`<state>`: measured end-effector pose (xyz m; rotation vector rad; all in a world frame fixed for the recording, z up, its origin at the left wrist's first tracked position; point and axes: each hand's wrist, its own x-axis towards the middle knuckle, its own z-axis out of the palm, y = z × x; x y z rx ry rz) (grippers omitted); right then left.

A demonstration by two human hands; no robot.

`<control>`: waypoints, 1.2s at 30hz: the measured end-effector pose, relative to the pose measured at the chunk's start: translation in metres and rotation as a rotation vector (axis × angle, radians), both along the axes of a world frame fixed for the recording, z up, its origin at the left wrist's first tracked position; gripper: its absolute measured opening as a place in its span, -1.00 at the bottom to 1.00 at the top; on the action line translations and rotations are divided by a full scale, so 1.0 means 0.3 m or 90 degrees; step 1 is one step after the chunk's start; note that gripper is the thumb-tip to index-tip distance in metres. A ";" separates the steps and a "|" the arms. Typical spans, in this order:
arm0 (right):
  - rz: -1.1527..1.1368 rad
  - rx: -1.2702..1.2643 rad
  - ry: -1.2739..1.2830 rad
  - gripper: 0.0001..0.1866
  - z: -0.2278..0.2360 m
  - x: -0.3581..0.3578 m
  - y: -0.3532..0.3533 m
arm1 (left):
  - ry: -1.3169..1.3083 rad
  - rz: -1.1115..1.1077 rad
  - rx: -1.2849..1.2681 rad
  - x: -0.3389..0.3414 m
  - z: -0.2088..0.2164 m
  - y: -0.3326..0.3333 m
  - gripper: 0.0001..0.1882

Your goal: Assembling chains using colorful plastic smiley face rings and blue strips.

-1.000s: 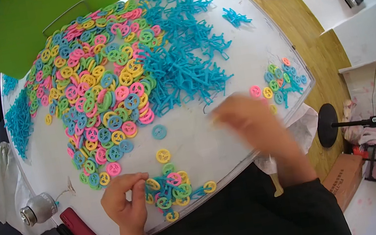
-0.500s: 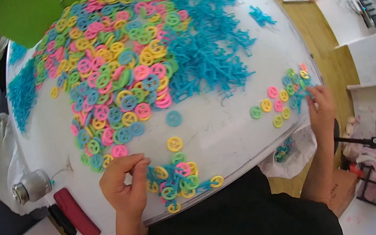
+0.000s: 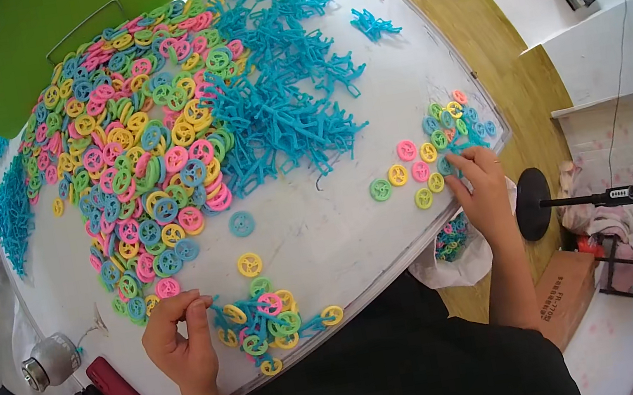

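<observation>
At the lower left of the frame the left hand rests on the white table, its fingertips pinched on something small; I cannot tell what. Just right of it lies a small cluster of coloured plastic wheels mixed with blue pieces. At the right edge the right hand reaches out, fingers pressed down on a blue piece among a scattered group of wheels. A big heap of pink, yellow, green and blue wheels fills the upper left, with a tangle of blue plastic sprues beside it at upper centre. A red flat case lies at the table's lower left edge.
</observation>
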<state>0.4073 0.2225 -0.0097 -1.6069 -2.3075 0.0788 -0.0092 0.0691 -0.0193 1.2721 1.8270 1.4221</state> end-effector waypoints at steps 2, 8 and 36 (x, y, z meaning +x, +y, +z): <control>0.004 -0.012 -0.004 -0.67 0.007 -0.001 0.003 | -0.019 0.003 -0.003 0.008 0.002 0.000 -0.92; 0.065 0.017 -0.028 -0.77 0.003 -0.010 0.038 | 0.015 -0.029 -0.030 -0.009 0.022 -0.011 -0.91; 0.333 -0.044 0.165 -0.68 0.034 -0.481 -0.018 | 0.071 -0.043 -0.015 0.003 0.059 0.025 -0.94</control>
